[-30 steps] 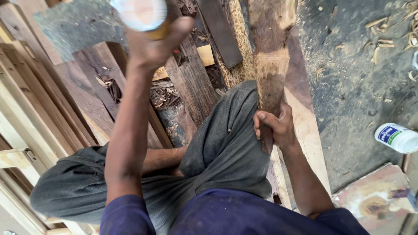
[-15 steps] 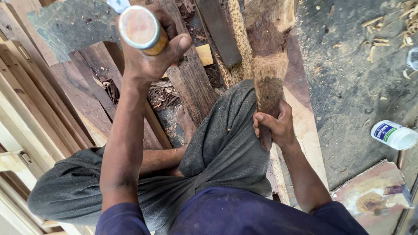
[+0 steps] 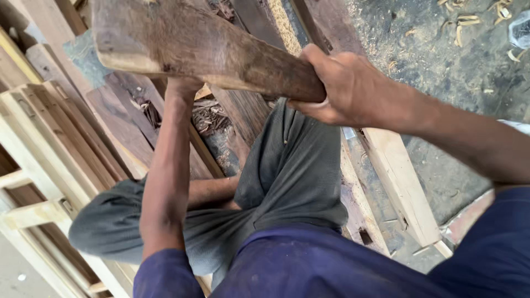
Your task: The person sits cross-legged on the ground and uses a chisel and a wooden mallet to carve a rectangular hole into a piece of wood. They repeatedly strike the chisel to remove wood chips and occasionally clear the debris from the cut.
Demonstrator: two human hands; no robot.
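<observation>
Rough tapered wooden piece [image 3: 210, 52], right hand [image 3: 342, 88]

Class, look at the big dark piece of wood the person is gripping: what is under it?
Under the wood piece show planks and shavings. It covers the left hand; the right hand grips its end.

Wood shavings [image 3: 469, 22] lie scattered on the grey floor [image 3: 441, 72], beside stacked planks [image 3: 397, 182] at its left edge.
</observation>
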